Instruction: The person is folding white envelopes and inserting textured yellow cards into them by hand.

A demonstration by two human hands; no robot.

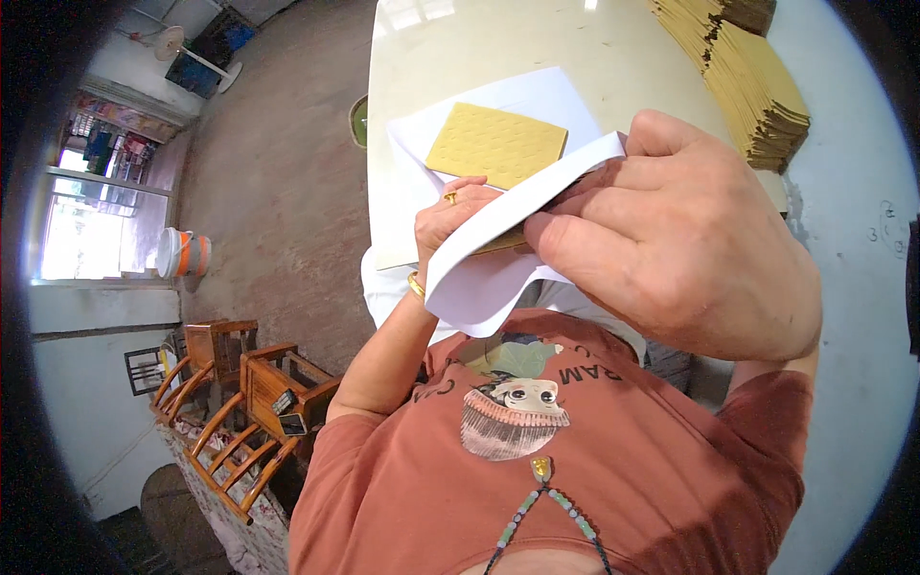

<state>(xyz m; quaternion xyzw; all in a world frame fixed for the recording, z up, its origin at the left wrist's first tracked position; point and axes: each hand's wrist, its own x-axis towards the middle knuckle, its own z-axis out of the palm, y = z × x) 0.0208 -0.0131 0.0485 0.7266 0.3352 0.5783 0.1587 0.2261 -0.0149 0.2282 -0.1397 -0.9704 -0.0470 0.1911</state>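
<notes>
A white sheet of paper [522, 216] is raised and curved above the near side of the table, its upper corner pinched in my right hand [680, 230], which is closed. Behind it my left hand [455, 213], wearing a ring and a bangle, lies low with its visible fingers stretched out; the paper hides their tips. A yellow rectangular sheet with small dimples [494, 144] rests on more white paper [546, 91], just beyond my left fingers. Beneath the raised paper a strip of yellowish material [506, 241] shows, mostly covered.
Stacks of yellow sheets [757, 91] stand at the far right of the pale table [460, 43], beside the wall. Wooden chairs [278, 383] are at the lower left, with a phone-like dark object [292, 423] on one. A white and orange bucket [184, 253] stands on the floor.
</notes>
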